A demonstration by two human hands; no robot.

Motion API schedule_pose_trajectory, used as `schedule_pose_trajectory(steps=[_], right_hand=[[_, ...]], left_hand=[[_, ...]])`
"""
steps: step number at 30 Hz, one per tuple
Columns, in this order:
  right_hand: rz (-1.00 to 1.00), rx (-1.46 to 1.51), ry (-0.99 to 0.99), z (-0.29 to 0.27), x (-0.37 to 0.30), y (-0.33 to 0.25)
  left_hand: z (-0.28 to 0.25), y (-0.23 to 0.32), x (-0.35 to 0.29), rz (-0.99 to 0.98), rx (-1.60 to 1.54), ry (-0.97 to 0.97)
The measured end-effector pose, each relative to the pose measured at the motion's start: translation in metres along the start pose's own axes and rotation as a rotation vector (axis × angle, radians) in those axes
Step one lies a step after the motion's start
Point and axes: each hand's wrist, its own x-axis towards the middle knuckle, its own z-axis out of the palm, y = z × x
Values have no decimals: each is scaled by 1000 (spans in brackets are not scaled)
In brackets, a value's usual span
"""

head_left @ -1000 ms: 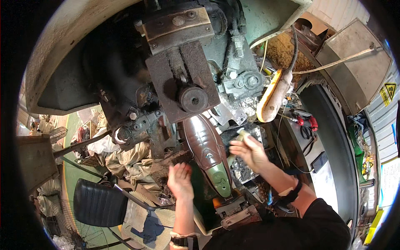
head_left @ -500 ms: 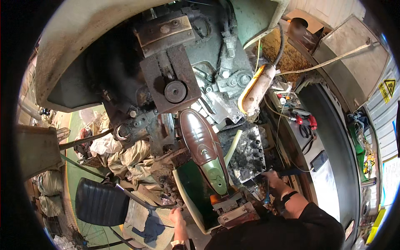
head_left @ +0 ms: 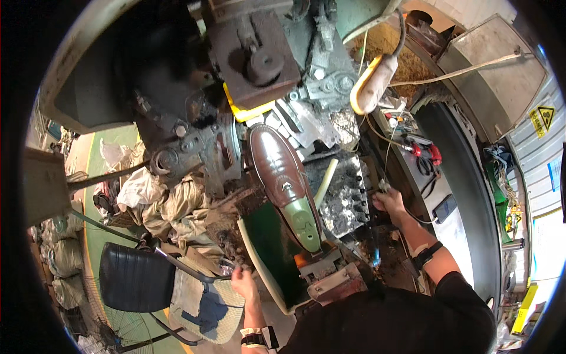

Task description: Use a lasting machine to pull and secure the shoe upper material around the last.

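Note:
A glossy brown leather shoe (head_left: 276, 160) on a green shoe last (head_left: 302, 223) lies in the machine, toe toward the dark machine head (head_left: 259, 65). Its heel end rests by a metal clamp (head_left: 330, 280). My right hand (head_left: 390, 205) is closed to the right of the studded metal block (head_left: 345, 197); a small pale-topped piece shows above its fingers, and what they grip is unclear. Low on the left, my left hand (head_left: 244, 283) is closed near the chair's armrest (head_left: 194, 272) and the greasy machine parts. Anything inside it is hidden.
A pale-rimmed green bin (head_left: 254, 259) stands below the shoe. To the left are a black chair (head_left: 138, 277) and cloth sacks (head_left: 177, 200). A lamp (head_left: 372, 85) hangs at upper right, above a bench with a red-handled tool (head_left: 429, 152) and a phone (head_left: 442, 209). A dark belt (head_left: 480, 194) runs beyond.
My right hand has moved up and away from me, to beside the studded block. The view has shifted, and a yellow piece now shows under the machine head. My left hand stays low left.

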Motion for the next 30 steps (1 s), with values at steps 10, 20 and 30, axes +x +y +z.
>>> schedule_pose_trajectory(steps=[10, 20, 30], right_hand=[[-16, 113, -680, 204, -125, -123], [175, 656, -670, 228, -125, -105], [-100, -90, -528, 180, -92, -102]], left_hand=[[84, 222, -59, 59, -677, -488], [130, 238, -83, 19, -1015, -584], [104, 228, -77, 393, -512, -334]])
